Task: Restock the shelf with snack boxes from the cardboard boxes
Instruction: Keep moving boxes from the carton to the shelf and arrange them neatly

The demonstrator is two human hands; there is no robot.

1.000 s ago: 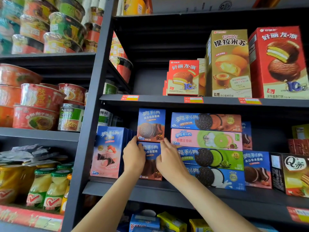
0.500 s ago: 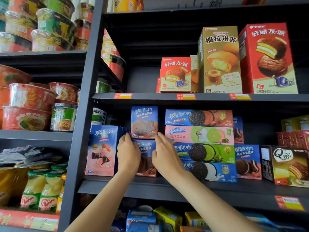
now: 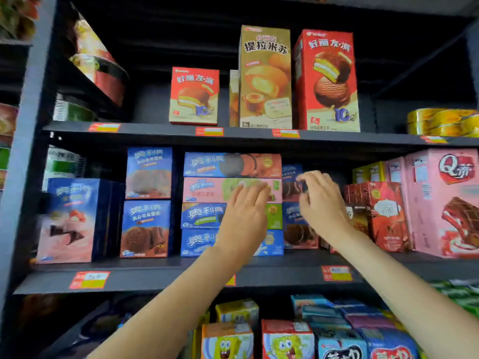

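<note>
Blue snack boxes fill the middle shelf (image 3: 155, 277). Two blue boxes (image 3: 147, 203) stand stacked left of centre. Beside them lies a stack of several flat cookie boxes (image 3: 204, 190). My left hand (image 3: 243, 218) is spread flat against the front of that stack, holding nothing. Right of the stack stand two more blue boxes, an upper one (image 3: 291, 174) and a lower one (image 3: 295, 234). My right hand (image 3: 321, 203) has its fingers curled at the upper box's right edge. Motion blur hides whether it grips the box. No cardboard box is in view.
Red and gold pie boxes (image 3: 265, 79) stand on the upper shelf, gold tins (image 3: 440, 121) at its right. Pink Q boxes (image 3: 445, 203) and red boxes (image 3: 383, 216) crowd the right. A tall blue box (image 3: 72, 218) stands far left. Cartoon-printed boxes (image 3: 285, 340) sit below.
Both hands have left the two stacked blue boxes and moved right, the left onto the flat cookie stack, the right to the blue boxes beyond. The view has swung right and closer.
</note>
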